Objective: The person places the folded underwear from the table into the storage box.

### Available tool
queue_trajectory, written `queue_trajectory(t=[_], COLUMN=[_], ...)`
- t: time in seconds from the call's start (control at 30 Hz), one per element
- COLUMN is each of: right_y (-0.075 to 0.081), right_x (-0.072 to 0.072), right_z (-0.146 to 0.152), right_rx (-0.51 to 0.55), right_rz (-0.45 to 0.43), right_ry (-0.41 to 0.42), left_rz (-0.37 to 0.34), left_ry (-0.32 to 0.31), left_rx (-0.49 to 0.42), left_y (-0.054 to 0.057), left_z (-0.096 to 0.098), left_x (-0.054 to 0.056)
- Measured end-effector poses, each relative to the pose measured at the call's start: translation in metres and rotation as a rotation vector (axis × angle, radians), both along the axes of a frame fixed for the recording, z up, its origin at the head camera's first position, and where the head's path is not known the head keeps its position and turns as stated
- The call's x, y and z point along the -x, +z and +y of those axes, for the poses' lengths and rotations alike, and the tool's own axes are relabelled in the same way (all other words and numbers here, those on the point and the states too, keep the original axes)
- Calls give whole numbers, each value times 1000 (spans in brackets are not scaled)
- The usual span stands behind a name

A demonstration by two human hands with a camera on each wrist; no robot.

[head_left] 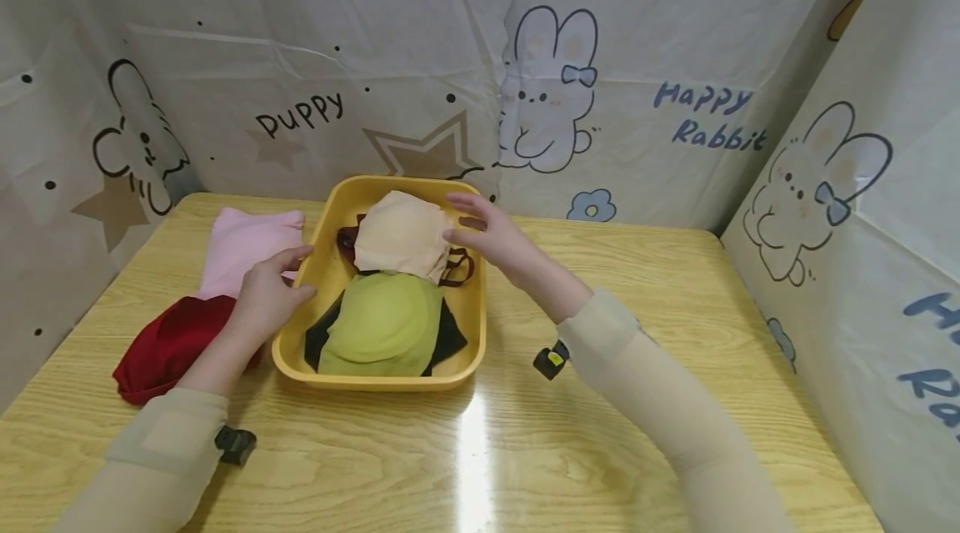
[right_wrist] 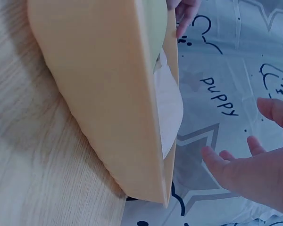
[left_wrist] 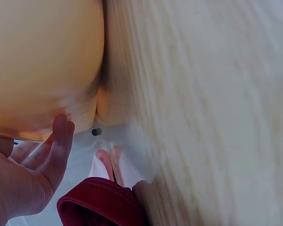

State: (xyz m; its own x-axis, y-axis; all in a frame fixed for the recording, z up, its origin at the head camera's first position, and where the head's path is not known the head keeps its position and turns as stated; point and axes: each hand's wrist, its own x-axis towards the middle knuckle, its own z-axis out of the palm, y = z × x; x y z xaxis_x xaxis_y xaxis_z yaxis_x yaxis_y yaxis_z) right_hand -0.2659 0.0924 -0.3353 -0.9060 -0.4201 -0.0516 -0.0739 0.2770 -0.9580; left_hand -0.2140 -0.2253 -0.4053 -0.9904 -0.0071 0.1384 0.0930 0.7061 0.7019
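Note:
A yellow plastic basin (head_left: 480, 333) stands on the table. My left hand (head_left: 272, 291) holds its left rim; in the left wrist view the fingers (left_wrist: 61, 134) lie along the outer wall, with the thumb at the rim. My right hand (head_left: 491, 237) hovers over the right rim, fingers spread and holding nothing; the right wrist view shows them apart from the basin. Inside, a beige cloth item (head_left: 401, 237) lies at the back over dark red straps (head_left: 459, 268). A rounded olive-green cap-like piece (head_left: 382, 324) lies in front, over black cloth (head_left: 448, 337).
Left of the basin, a dark red cap-like item (head_left: 176, 345) lies partly behind my left forearm. Behind it is a pink cloth item (head_left: 243, 245). The wooden table (head_left: 600, 433) meets printed white sheeting (head_left: 420, 41) at the back and right.

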Motion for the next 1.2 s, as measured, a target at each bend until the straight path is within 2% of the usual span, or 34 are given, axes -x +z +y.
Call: queue_trajectory(t=[0.27,0.53,0.7,0.93,1.2], right_y=[-3,-11,-19,-35,-58], right_x=[-22,-40,-48,-52,-55], right_z=[9,16,22,28,26], right_rx=[6,36,65,85,78], right_rz=[123,174,154,91,114], right_ry=[-55,-109,-133,-144,-187], left_rz=[12,13,20,18,-2], left_ry=[1,2,5,6,11], left_rx=[5,2,2,-2,4], left_y=[-2,-2,-2,-2,0], left_z=[0,0,0,1,2], left_x=[1,0,1,1,0])
